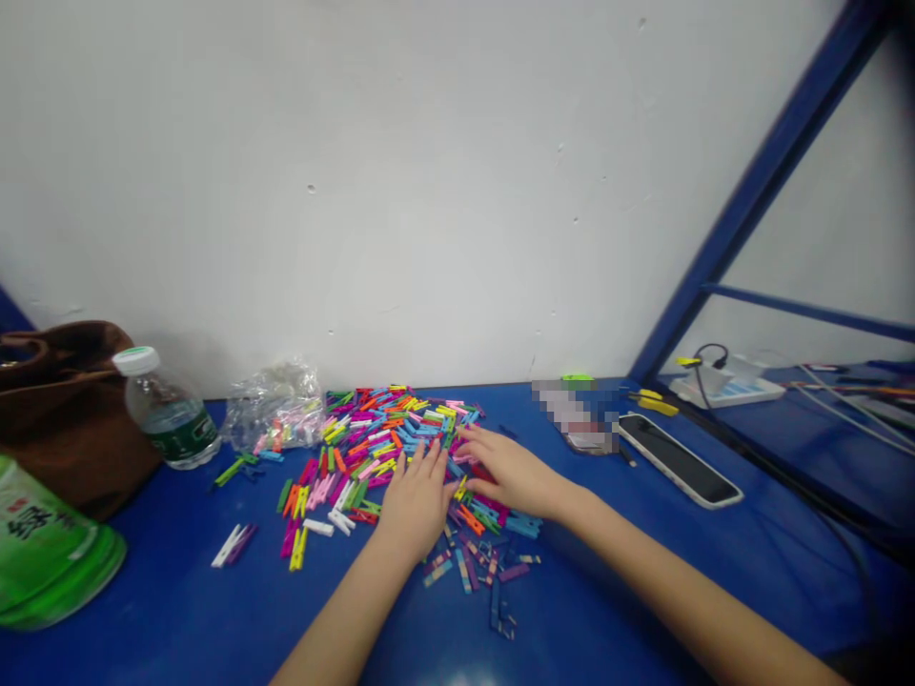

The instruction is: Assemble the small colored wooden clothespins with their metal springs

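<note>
- Blue table [178, 610]: a heap of small coloured pegs [378, 433] lies at its middle, close to the white wall.
- Progress, as judged: all colours lie mixed in one heap. Only a few stray pegs [234, 545] lie apart at the left, so little appears done.
- Left hand [418, 500]: flat, fingers spread, resting on the heap's near edge.
- Right hand [511, 472]: fingers extended, laid flat on the heap's right edge.
- Plastic bag [275, 414]: just left of the heap, holding more pegs.
</note>
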Available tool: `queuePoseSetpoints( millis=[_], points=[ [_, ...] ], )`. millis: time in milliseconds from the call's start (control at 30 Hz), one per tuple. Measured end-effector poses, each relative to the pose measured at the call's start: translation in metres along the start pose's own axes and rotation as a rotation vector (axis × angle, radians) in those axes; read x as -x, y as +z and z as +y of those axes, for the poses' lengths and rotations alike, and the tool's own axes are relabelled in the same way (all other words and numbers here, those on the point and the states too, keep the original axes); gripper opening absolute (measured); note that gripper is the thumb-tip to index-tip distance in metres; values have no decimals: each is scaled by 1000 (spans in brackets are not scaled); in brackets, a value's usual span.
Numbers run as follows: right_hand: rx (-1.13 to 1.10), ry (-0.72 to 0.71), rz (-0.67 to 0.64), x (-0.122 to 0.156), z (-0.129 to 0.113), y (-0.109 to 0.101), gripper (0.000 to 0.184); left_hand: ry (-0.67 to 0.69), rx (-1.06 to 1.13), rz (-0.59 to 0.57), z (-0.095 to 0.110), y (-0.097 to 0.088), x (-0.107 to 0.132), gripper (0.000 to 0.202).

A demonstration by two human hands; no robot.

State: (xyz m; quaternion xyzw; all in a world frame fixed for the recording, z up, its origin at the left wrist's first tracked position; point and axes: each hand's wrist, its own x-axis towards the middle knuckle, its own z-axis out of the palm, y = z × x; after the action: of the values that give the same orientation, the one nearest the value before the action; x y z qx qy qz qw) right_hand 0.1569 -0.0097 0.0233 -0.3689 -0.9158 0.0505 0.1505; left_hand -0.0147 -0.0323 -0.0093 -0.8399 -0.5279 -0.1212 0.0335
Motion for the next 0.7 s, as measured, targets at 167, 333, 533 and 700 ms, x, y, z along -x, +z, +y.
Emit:
queuePoseSetpoints(
  millis=[167, 333, 533, 700],
  points=[
    [26, -59, -41, 24, -24, -12, 15, 7, -2, -6, -1, 1, -1, 42],
    [51, -96, -141, 36, -35, -19, 13, 12, 5, 4, 1, -1, 0, 42],
    [102, -62, -146, 42, -35, -12, 15, 15, 22, 18, 2, -2, 1, 44],
    [97, -68, -121, 44, -33, -13, 14, 14, 24, 31, 2, 0, 0, 45]
  ],
)
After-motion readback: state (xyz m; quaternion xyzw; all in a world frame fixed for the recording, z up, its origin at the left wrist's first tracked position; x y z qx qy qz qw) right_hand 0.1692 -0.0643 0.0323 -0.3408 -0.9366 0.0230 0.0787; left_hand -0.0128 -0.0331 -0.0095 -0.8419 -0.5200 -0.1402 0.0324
